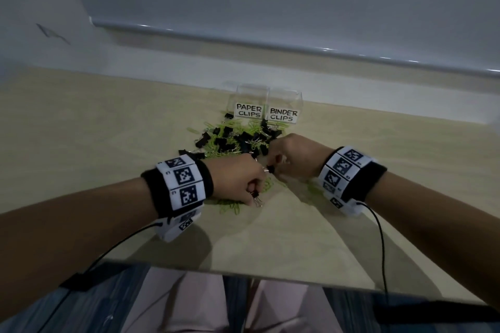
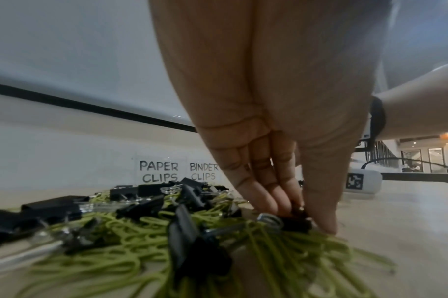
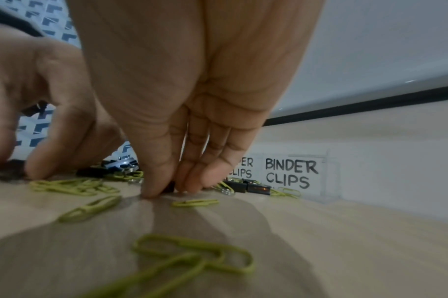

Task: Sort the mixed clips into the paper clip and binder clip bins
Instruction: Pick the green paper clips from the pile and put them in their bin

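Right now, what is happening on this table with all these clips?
A person is sorting a mixed pile of green paper clips and black binder clips on the table. The left hand pinches a black binder clip at the near edge of the pile, and the right hand pinches another small black clip. Two clear bins, the paper clip bin and the binder clip bin, stand behind the pile; they look empty.

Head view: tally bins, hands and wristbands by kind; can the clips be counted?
Bins: 2, paper clips bin, binder clips bin
Hands: 2, left hand, right hand, each pinching a binder clip
Wristbands: 2
Total: 6
Clips: piled, uncountable
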A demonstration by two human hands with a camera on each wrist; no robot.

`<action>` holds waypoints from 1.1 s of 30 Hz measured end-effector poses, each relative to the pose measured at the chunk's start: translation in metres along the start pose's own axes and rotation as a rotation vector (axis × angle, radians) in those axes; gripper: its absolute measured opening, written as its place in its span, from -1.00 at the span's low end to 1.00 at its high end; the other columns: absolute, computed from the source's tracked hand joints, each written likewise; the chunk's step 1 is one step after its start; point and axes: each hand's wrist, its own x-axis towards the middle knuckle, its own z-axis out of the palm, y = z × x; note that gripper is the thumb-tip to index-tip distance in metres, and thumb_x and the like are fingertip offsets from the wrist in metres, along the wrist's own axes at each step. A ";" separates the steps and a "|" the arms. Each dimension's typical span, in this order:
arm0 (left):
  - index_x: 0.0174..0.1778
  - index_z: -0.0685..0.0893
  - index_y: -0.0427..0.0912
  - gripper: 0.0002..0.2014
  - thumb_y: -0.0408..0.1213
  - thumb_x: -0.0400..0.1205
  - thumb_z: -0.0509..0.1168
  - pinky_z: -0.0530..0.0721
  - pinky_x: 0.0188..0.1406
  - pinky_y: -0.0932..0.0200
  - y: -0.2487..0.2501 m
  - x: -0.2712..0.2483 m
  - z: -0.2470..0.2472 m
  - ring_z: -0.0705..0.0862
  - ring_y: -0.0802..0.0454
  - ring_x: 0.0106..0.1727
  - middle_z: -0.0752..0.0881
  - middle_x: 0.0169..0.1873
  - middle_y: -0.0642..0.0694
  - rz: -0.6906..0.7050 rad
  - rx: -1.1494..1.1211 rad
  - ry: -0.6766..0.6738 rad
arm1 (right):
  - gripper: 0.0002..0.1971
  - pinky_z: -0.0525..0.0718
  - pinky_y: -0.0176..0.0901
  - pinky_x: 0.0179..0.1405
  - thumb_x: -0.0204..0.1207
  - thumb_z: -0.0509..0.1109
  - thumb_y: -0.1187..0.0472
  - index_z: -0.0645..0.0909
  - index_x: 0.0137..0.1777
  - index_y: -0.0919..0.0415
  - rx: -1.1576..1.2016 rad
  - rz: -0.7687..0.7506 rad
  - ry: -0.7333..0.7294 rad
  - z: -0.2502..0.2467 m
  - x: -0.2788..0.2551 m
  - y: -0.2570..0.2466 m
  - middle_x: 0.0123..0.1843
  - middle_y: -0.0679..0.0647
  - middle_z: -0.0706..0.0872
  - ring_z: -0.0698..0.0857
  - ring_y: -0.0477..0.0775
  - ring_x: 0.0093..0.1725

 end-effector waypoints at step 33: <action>-0.04 0.66 -0.02 -0.77 -0.32 0.46 0.49 0.50 -0.37 0.47 -0.052 -0.052 0.000 0.62 0.20 -0.29 0.66 -0.30 0.09 -0.094 -0.176 0.186 | -0.81 0.66 -0.15 -0.20 0.33 0.57 0.10 0.66 -0.12 0.08 0.177 -0.025 -0.115 0.020 0.000 -0.066 -0.23 -0.11 0.66 0.63 -0.09 -0.25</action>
